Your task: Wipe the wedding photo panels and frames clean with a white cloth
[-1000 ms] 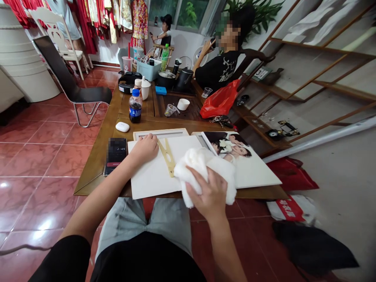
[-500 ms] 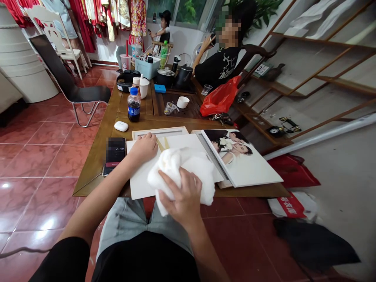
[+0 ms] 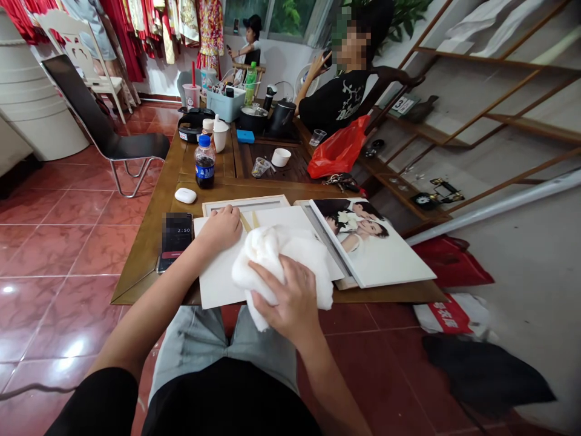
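Left hand (image 3: 220, 230) is pressed flat, fingers together, on white board (image 3: 218, 275) at near edge of wooden table (image 3: 145, 260), right hand (image 3: 290, 300) closed on white cotton wad (image 3: 281, 260); uneven pressure could slide board, or wad could snag leaning photo panel (image 3: 376, 248) at right.

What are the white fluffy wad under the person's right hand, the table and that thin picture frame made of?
The wad under the right hand looks like soft cotton or synthetic wadding: matt white, with loose, tufted edges. The table looks like varnished wood, brown with a slight sheen. The thin frame looks like pale wood, though a wood-look finish is possible.
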Action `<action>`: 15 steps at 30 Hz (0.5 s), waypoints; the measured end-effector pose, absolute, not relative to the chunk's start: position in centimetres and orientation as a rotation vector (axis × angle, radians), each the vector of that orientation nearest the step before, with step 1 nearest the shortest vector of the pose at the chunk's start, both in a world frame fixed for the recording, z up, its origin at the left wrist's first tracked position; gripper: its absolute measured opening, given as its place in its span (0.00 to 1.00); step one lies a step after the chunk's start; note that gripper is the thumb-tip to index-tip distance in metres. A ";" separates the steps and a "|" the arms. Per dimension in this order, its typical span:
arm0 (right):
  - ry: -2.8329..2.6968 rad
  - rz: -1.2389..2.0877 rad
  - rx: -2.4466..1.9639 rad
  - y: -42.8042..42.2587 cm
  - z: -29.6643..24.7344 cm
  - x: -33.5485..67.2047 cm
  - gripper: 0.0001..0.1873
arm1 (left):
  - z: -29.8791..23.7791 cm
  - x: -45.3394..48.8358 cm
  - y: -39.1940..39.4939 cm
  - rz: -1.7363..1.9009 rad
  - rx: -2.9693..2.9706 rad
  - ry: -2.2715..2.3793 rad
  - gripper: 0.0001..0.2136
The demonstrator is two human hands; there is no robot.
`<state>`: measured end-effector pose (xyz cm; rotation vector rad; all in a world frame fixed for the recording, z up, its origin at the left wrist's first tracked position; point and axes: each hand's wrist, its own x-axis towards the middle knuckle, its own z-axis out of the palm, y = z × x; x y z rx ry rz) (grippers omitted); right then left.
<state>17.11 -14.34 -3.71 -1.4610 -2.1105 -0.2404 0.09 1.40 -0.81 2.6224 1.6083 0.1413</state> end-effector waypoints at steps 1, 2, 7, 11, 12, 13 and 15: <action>-2.104 -0.248 -1.482 -14.1 -3.7 17.9 0.23 | -0.9 0.1 1.4 0.148 2.614 1.615 0.17; -2.092 -0.260 -1.507 -13.8 -3.8 18.8 0.23 | -0.9 0.1 1.5 0.154 2.607 1.619 0.17; -1.967 -0.363 -1.702 -12.4 -4.1 22.6 0.23 | -0.9 0.2 1.7 0.159 2.593 1.608 0.17; -1.935 -0.349 -1.766 -11.8 -4.1 23.1 0.23 | -0.8 0.3 1.6 0.145 2.603 1.617 0.17; -1.954 -0.329 -1.747 -11.8 -4.0 22.7 0.23 | -0.8 0.3 1.6 0.140 2.610 1.618 0.17; -1.974 -0.308 -1.721 -11.8 -3.9 22.2 0.23 | -0.8 0.3 1.5 0.136 2.617 1.618 0.18; -2.014 -0.265 -1.660 -11.9 -3.5 20.6 0.23 | -0.7 0.4 1.4 0.129 2.629 1.619 0.18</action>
